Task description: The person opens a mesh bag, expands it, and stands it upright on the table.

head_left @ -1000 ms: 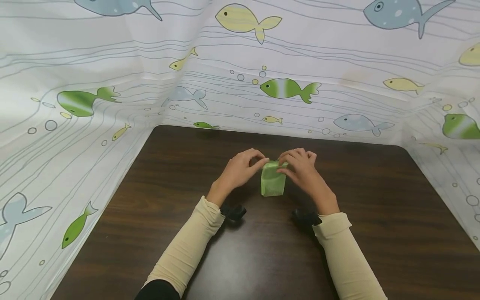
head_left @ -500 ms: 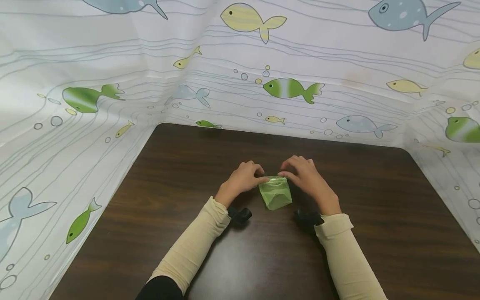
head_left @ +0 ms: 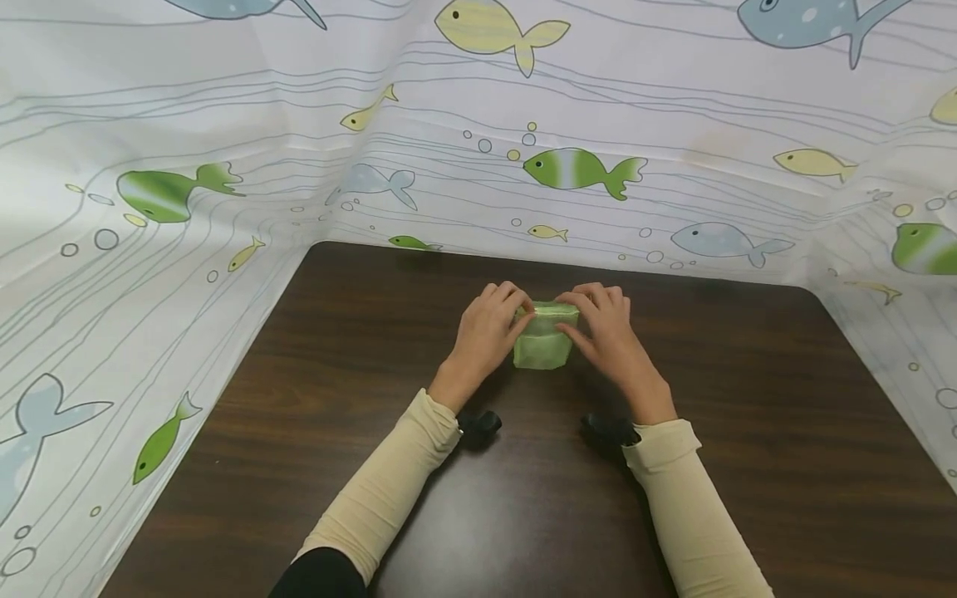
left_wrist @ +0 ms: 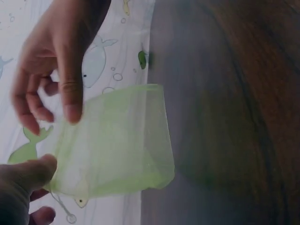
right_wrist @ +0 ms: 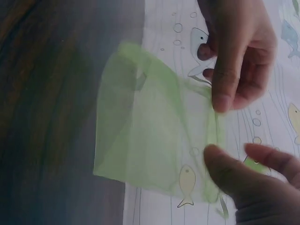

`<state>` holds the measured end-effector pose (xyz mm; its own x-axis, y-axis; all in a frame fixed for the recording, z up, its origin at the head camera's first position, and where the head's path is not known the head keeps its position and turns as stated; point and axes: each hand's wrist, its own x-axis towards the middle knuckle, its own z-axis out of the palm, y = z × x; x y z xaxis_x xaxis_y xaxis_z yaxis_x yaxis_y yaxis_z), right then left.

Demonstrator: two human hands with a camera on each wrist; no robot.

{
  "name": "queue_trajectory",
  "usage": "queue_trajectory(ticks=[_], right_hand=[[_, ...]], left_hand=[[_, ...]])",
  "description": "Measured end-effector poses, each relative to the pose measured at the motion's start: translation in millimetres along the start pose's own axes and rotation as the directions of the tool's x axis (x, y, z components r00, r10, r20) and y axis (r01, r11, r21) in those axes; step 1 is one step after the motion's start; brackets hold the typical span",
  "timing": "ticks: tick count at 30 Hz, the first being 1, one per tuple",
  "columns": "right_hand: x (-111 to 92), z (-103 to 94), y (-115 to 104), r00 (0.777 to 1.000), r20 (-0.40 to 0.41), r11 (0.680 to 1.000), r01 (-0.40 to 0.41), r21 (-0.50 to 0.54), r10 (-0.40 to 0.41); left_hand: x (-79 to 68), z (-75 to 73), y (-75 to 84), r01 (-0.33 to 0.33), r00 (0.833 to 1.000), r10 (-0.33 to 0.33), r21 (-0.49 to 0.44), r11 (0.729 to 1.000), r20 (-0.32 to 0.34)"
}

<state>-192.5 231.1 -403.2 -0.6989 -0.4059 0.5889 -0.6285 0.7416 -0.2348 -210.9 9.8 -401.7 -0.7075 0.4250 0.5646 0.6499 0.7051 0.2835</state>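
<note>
A small sheer green mesh pouch (head_left: 542, 352) hangs over the table between the two hands, its folded top edge uppermost. My left hand (head_left: 482, 330) pinches the top left corner between thumb and fingertips; the right wrist view shows this left thumb (right_wrist: 224, 89) on the edge. My right hand (head_left: 607, 328) is at the top right corner, thumb and fingers spread apart. Its thumb (left_wrist: 71, 89) lies at the pouch's edge in the left wrist view, while the fingers stand off from it. Through the thin pouch (right_wrist: 145, 136) the backdrop shows, and I see nothing inside.
A dark wood table (head_left: 314, 390) lies under the hands. White cloth (head_left: 673, 116) printed with fish rises behind it and along both sides. Black wrist cameras (head_left: 478, 428) sit under both wrists.
The pouch first dipped and tilted toward me, then rose and moved away, now hanging straighter. Both hands moved with it. The right thumb and fingers are spread wider than half a second ago.
</note>
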Motion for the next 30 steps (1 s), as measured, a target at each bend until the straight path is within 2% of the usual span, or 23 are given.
queue_trajectory(ticks=[2,4,9,15,18,22,26,30], right_hand=[[1.1,1.8,-1.3,0.997,-0.049,0.998,0.054,-0.027,-0.055],[1.1,4.0,-2.1,0.995,-0.061,0.996,0.080,-0.037,-0.082],[-0.1,7.5,-3.4,0.997,-0.048,0.997,0.065,-0.046,-0.068],[2.9,5.9,-7.2,0.994,-0.089,0.997,0.052,-0.057,-0.057],[3.3,5.7,-7.6,0.989,-0.114,0.994,0.089,-0.069,-0.097],[2.8,5.4,-8.1,0.983,-0.114,0.987,0.132,-0.089,-0.141],[1.3,4.3,-9.0,0.981,-0.106,0.982,0.152,-0.112,-0.164],[0.6,3.0,-11.3,0.977,-0.122,0.981,0.163,-0.103,-0.175]], left_hand=[[0.2,-1.4,0.2,-0.039,0.999,0.039,0.004,0.999,-0.011],[-0.2,-2.5,-0.1,-0.061,0.998,0.061,-0.010,0.998,0.005],[-1.1,-6.7,-1.8,-0.095,0.995,0.097,-0.053,0.994,0.031],[1.2,-11.3,-1.3,-0.121,0.993,0.122,-0.078,0.990,0.000],[1.0,-13.1,0.1,-0.084,0.996,0.086,-0.116,0.990,0.012],[-0.1,-17.3,2.8,0.026,0.997,-0.013,-0.170,0.985,0.081],[1.2,-23.1,6.3,0.123,0.980,-0.092,-0.170,0.978,0.179],[4.2,-27.5,10.1,0.145,0.959,-0.115,-0.100,0.984,0.261]])
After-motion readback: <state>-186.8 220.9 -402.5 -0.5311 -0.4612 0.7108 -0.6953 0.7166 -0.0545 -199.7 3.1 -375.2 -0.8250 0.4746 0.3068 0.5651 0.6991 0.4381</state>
